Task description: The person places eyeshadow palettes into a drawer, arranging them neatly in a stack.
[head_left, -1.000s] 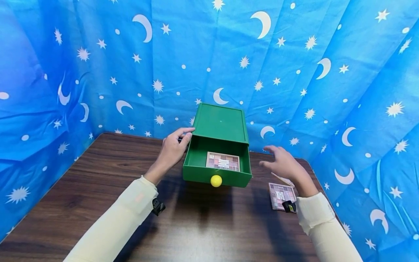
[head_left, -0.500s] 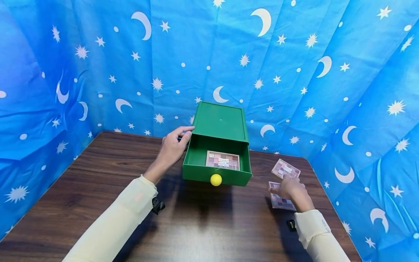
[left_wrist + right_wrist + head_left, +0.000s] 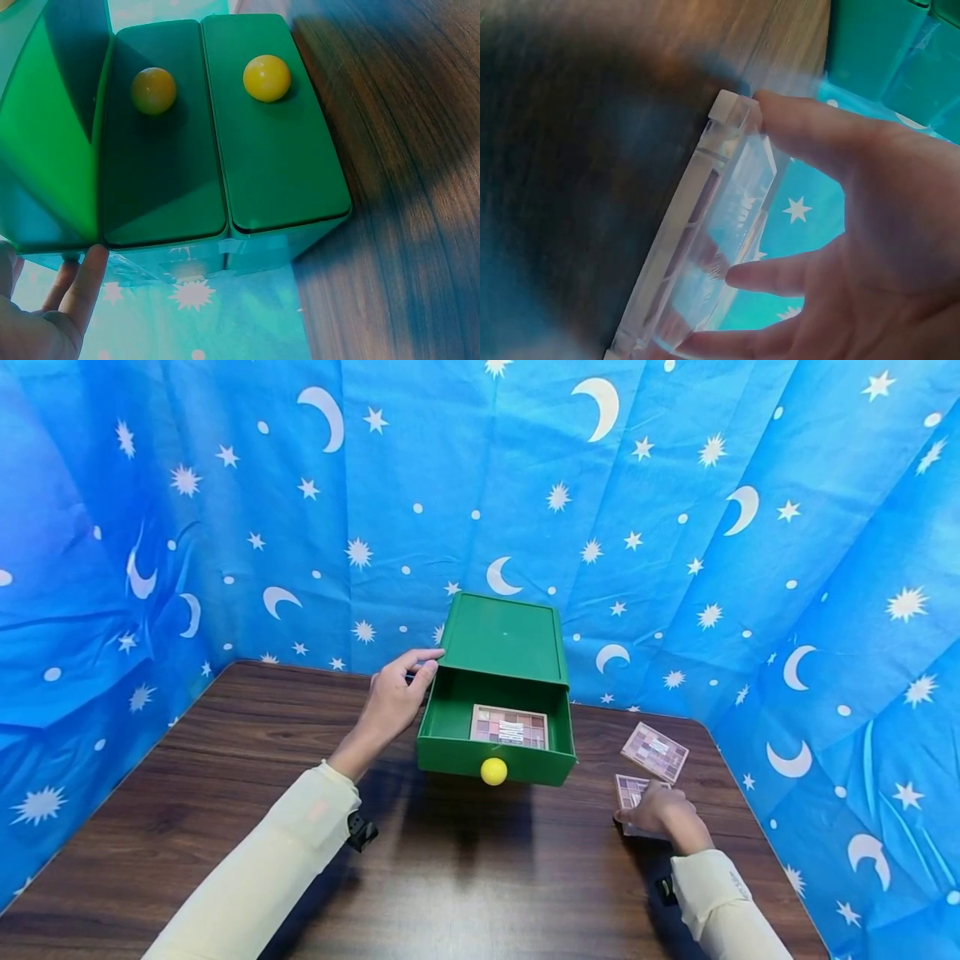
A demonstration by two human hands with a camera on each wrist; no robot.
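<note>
From my end, I see the left hand (image 3: 395,695) left of the frame's middle, thumb and forefinger parted, fingertips touching the edge of the green box (image 3: 502,639) rather than gripping it. Mid-frame, the pulled-out drawer (image 3: 450,756) holds one makeup palette (image 3: 509,727). At lower right, I have the right hand (image 3: 660,810) over the near palette (image 3: 628,788) on the table (image 3: 450,893), fingers spread, thumb at one end, fingertips on its clear lid (image 3: 731,202); I cannot tell whether they have hold of it. Just above lies the far palette (image 3: 656,752).
</note>
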